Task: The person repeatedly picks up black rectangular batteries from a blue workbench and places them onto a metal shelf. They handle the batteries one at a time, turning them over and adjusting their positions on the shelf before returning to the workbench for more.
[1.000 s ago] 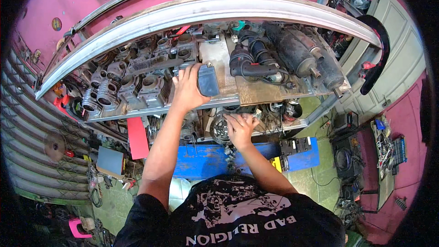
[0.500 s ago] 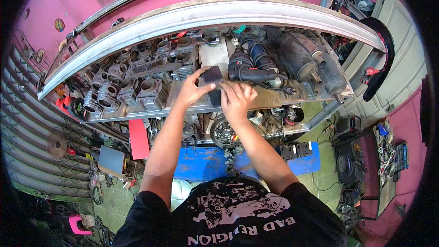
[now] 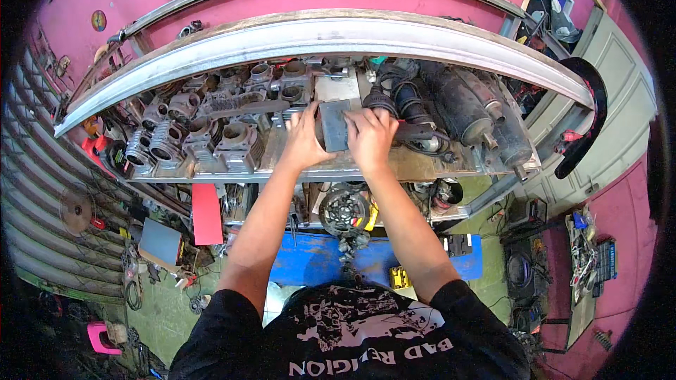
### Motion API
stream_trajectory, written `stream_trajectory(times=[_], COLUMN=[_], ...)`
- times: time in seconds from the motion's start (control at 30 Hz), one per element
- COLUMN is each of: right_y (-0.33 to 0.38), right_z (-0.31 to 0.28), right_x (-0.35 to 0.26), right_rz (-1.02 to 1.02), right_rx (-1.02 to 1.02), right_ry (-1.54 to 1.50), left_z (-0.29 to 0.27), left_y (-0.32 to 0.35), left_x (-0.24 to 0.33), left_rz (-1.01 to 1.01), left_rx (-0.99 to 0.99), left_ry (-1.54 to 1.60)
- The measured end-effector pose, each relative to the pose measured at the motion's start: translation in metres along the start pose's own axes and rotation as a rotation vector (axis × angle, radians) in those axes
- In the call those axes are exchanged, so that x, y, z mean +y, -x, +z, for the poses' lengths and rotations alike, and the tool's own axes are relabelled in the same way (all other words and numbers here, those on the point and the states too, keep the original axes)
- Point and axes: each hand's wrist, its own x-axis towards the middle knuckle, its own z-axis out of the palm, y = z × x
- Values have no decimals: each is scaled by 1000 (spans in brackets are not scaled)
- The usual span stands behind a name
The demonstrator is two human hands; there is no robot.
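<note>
A flat, dark-grey rectangular piece [image 3: 334, 125] stands between my hands at the front of the upper shelf; its exact kind does not show. My left hand [image 3: 303, 142] grips its left edge, with fingertips near the upper corner and the thumb lower down. The fingers of my right hand [image 3: 372, 139] are bent in against its right edge. Just right of that hand lies a dark power tool [image 3: 414, 131] with a cord. Behind the piece is a pale sheet [image 3: 338, 86]. Engine cylinders [image 3: 238, 142] stand in rows to the left.
Dark exhaust mufflers [image 3: 461, 116] lie at the shelf's right. A white metal beam [image 3: 317, 34] curves across above the shelf. Below are a round metal part [image 3: 343, 211], a red panel [image 3: 207, 212] and a blue bench top [image 3: 303, 257] with a yellow object [image 3: 400, 278] on it.
The grey piece has turned so that its broad face shows wider and lighter. My right hand has shifted to its right edge. The whole view has dropped slightly.
</note>
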Motion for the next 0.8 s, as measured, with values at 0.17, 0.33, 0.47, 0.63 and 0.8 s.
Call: stream_trajectory(times=[0.17,0.33,0.47,0.63,0.8], right_y=[69,24,-24,20,57], right_z=[-25,-4,16,3,-7], right_x=[1,4,-11,-31,-27], right_rz=[-74,-85,-116,-175,-184], right_rx=[-5,55,121,61,-12], right_ry=[49,88,65,157,145], left_z=[5,8,5,9,4], left_y=[-4,0,4,8,3], left_x=[-6,-6,4,-3,-1], left_rz=[15,54,58,116,45], left_rx=[27,38,18,99,45], left_ry=[23,58,88,98,121])
